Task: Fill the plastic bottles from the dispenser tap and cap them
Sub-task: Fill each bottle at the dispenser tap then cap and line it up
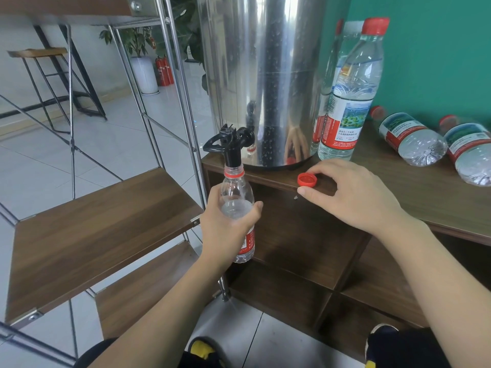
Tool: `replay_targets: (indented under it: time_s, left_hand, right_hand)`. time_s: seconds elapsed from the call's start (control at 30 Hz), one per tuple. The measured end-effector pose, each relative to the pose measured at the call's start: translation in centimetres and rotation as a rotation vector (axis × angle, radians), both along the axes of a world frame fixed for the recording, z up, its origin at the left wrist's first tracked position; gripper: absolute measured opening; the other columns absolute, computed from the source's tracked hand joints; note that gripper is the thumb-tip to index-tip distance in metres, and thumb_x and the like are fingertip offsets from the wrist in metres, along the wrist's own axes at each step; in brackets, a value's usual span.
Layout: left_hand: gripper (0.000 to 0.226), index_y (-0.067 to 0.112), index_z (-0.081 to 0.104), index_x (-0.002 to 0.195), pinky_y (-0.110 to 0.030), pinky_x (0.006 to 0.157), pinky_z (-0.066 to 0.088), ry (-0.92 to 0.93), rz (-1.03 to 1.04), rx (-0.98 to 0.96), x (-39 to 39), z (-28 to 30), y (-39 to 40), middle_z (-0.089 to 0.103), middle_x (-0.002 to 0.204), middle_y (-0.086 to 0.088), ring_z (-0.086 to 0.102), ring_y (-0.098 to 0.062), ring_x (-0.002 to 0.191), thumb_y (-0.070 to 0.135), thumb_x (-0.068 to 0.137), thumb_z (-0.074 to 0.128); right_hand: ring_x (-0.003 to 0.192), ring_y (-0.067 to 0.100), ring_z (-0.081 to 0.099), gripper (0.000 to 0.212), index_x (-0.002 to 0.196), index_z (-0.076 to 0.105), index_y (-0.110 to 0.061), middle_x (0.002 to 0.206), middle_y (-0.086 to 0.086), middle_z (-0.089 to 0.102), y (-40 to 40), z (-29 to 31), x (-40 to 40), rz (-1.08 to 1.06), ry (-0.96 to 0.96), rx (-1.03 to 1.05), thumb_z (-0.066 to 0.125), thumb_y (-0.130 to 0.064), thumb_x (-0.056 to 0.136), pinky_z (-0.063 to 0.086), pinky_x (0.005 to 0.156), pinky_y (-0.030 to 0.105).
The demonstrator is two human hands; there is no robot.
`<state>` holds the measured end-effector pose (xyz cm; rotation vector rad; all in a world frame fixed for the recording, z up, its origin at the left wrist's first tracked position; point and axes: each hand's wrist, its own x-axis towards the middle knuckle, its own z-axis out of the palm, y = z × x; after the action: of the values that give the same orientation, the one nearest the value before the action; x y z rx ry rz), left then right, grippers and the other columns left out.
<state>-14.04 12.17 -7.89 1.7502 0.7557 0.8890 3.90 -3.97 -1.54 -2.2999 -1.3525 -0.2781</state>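
Note:
My left hand [225,224] grips an uncapped clear plastic bottle [236,192] and holds its mouth right under the black tap [230,144] of the steel dispenser [263,75]. Water fills the bottle up to about the shoulder. The bottle's red cap [307,179] lies on the front edge of the wooden cabinet top [425,187]. My right hand [353,192] hovers over that edge, its index finger touching the cap and the thumb just below it.
A capped full bottle [350,96] stands right of the dispenser, with another bottle [328,83] behind it. Two capped bottles [409,136] [470,152] lie on their sides at the far right. A wood-and-steel shelf rack [101,229] stands to the left.

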Motion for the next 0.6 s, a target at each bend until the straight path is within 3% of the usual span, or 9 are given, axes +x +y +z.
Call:
replay_targets:
  time_s: [0.17, 0.6]
  left_hand:
    - [0.067, 0.031, 0.05, 0.132, -0.041, 0.104, 0.052, 0.015, 0.003, 0.007, 0.04, -0.11, 0.09, 0.065, 0.124, 0.011, 0.063, -0.012, 0.113, 0.044, 0.075, 0.085]
    - [0.072, 0.03, 0.052, 0.131, -0.046, 0.104, 0.054, -0.004, 0.004, 0.0, 0.01, 0.06, -0.08, 0.067, 0.123, 0.01, 0.065, -0.013, 0.113, 0.053, 0.068, 0.08]
  right_hand:
    - [0.109, 0.009, 0.054, 0.043, 0.12, 0.063, -0.036, 0.121, -0.016, 0.062, -0.02, 0.08, -0.04, -0.003, -0.001, -0.003, 0.055, -0.066, 0.091, 0.046, 0.088, 0.031]
    - [0.108, 0.007, 0.054, 0.043, 0.12, 0.062, -0.037, 0.12, -0.017, 0.062, 0.04, 0.0, -0.02, -0.004, -0.005, -0.006, 0.054, -0.067, 0.091, 0.045, 0.087, 0.031]
